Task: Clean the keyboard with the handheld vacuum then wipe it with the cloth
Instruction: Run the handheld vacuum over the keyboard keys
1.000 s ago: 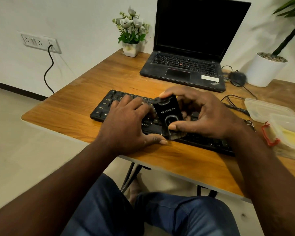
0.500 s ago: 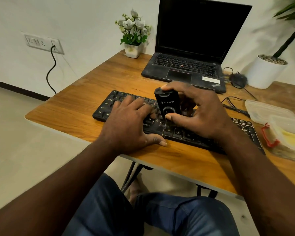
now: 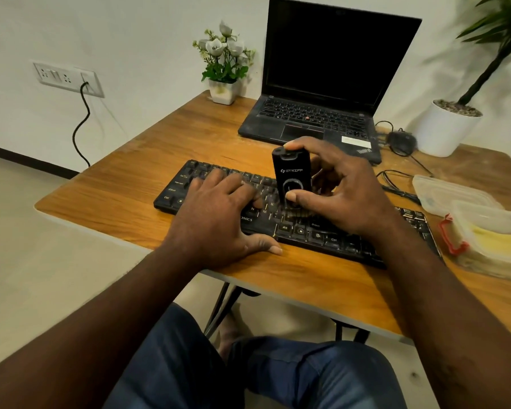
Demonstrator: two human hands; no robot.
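Observation:
A black keyboard [image 3: 334,236] lies across the near part of the wooden table [image 3: 124,199]. My right hand [image 3: 341,187] grips a small black handheld vacuum [image 3: 291,178] that stands upright, its lower end down on the keys near the keyboard's middle. The forefinger lies over the vacuum's top and the thumb presses its front. My left hand [image 3: 216,216] rests flat on the keyboard's left half, fingers spread, thumb on the table by the front edge. No cloth shows plainly.
A black laptop [image 3: 310,122] stands open behind the keyboard. A flower pot [image 3: 223,90] sits at the back left, a white plant pot [image 3: 446,131] and a mouse [image 3: 401,141] at the back right. Plastic containers [image 3: 484,228] and cables [image 3: 396,187] lie to the right.
My right hand has moved the vacuum away from me, from the keyboard's front rows to its middle rows. My left hand has stayed pressed on the left half.

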